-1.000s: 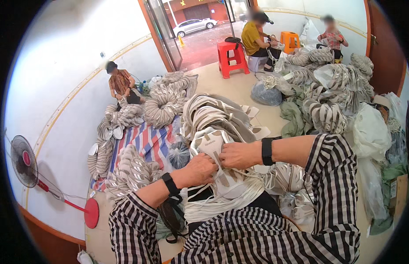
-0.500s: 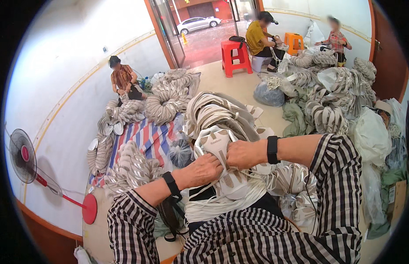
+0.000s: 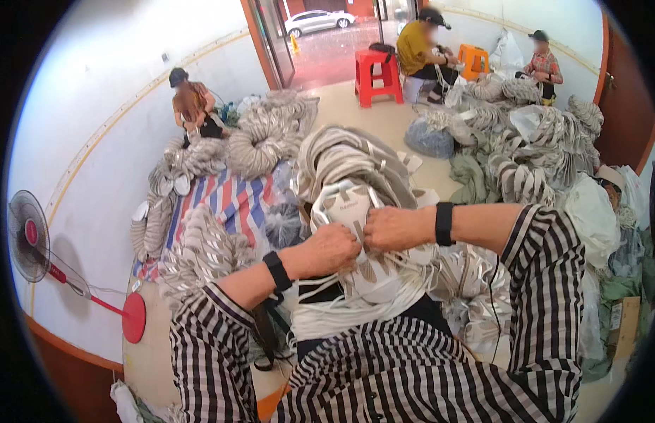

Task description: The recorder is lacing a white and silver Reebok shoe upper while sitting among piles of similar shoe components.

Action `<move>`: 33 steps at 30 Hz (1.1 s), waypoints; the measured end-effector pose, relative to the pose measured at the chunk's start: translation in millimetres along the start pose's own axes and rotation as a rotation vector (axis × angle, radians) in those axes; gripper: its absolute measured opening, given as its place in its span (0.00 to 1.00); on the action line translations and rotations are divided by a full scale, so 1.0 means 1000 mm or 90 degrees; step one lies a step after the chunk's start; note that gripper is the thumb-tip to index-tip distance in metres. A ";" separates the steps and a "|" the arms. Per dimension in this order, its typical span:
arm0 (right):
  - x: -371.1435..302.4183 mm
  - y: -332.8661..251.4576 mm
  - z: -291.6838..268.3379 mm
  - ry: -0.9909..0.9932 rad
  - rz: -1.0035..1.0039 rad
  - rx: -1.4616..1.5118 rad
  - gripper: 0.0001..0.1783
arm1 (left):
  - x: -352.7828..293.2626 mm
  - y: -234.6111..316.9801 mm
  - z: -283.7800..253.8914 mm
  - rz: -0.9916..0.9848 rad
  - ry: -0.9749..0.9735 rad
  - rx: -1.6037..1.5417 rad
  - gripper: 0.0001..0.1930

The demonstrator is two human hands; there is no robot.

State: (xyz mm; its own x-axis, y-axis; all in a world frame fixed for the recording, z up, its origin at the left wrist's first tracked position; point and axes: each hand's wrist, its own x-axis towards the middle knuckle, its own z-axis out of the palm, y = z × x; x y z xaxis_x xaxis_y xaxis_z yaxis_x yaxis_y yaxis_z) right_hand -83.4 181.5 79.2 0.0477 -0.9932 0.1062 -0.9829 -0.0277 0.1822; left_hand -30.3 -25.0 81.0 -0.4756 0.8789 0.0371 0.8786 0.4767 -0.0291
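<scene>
A white and beige shoe upper (image 3: 346, 206) lies in front of me, its tongue end pointing away and its lower part over my lap. My left hand (image 3: 330, 250) is closed at the left side of its lacing area, knuckles up. Against the right side, my right hand (image 3: 393, 229) is closed too, its fingertips close to the left hand's. Both sets of fingertips are mostly hidden, so whether a lace is pinched in them does not show. A bundle of white shoelaces (image 3: 355, 314) is draped across my lap. Just beyond the upper rises a stack of nested uppers (image 3: 352, 158).
More uppers are piled at left (image 3: 207, 250) and right (image 3: 521, 180). A striped sheet (image 3: 214, 204) covers floor at left, near a standing fan (image 3: 29, 236). Three people sit working farther off. A red stool (image 3: 378, 77) stands near the doorway; plastic bags (image 3: 592, 225) lie at right.
The whole view has shifted, so the room sits higher in the picture. My left hand has curled more tightly at the upper. Both hands stay at the lacing area.
</scene>
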 end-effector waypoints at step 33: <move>0.019 0.006 -0.022 -0.222 0.452 0.117 0.09 | 0.019 0.010 0.022 -0.010 0.239 0.160 0.03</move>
State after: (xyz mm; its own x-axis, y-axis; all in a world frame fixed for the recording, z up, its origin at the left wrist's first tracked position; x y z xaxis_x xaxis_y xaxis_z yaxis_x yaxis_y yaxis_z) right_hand -84.7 164.5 103.8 -0.6273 -0.7577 -0.1800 -0.7724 0.6348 0.0197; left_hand -31.8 -3.7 59.1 -0.3995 0.8261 0.3975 0.8114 0.5204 -0.2661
